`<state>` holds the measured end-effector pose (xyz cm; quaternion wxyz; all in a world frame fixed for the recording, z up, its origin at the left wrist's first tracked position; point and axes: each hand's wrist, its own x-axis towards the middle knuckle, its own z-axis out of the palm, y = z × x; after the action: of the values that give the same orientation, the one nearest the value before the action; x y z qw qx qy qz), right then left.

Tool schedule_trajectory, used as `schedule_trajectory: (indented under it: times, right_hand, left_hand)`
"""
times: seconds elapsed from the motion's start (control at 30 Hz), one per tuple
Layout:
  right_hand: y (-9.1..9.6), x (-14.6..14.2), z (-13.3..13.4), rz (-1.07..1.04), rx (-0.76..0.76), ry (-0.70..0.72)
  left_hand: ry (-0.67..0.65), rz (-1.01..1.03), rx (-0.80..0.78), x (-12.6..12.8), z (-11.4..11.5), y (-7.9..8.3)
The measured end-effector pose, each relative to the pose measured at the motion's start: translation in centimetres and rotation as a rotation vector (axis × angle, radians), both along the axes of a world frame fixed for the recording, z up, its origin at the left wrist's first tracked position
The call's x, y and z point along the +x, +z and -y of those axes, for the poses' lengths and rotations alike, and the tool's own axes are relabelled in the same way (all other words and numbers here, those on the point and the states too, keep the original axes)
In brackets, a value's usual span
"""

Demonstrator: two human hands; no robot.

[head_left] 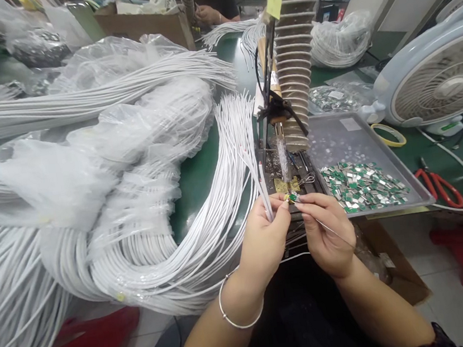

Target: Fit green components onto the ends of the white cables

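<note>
A small green circuit board [293, 196] sits between my fingertips, just below the tip of an upright soldering iron [284, 158]. My left hand [267, 236] is closed, its thumb and forefinger pinching at the board's left side. A few white cables [265, 192] with reddish ends stick up out of the same hand. Closed as well, my right hand [327, 232] pinches at the board's right side, and a thin grey wire [335, 232] runs back across its fingers. Exactly which fingertips bear the board is hidden.
Large bundles of white cable [205, 233] and plastic bags cover the left. A grey tray [422, 195] of small boards lies at right, near red-handled scissors [440, 187] and a fan [446, 68]. A ribbed hose [295, 58] hangs behind the iron. Another person [214, 1] sits opposite.
</note>
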<state>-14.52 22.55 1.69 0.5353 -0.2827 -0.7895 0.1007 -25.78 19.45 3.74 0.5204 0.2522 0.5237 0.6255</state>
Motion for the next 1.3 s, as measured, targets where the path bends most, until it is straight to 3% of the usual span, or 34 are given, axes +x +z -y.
schedule_trajectory:
  times: [1.03,1.3]
  right_hand:
    - [0.73,-0.15,-0.02,-0.008,0.010,-0.020]
    - [0.22,0.02,0.08,0.002,-0.011,-0.018]
  left_hand:
    - [-0.009,-0.017,0.021,-0.21,0.07,0.68]
    - [-0.007,-0.039,-0.002,-0.18,0.17,0.14]
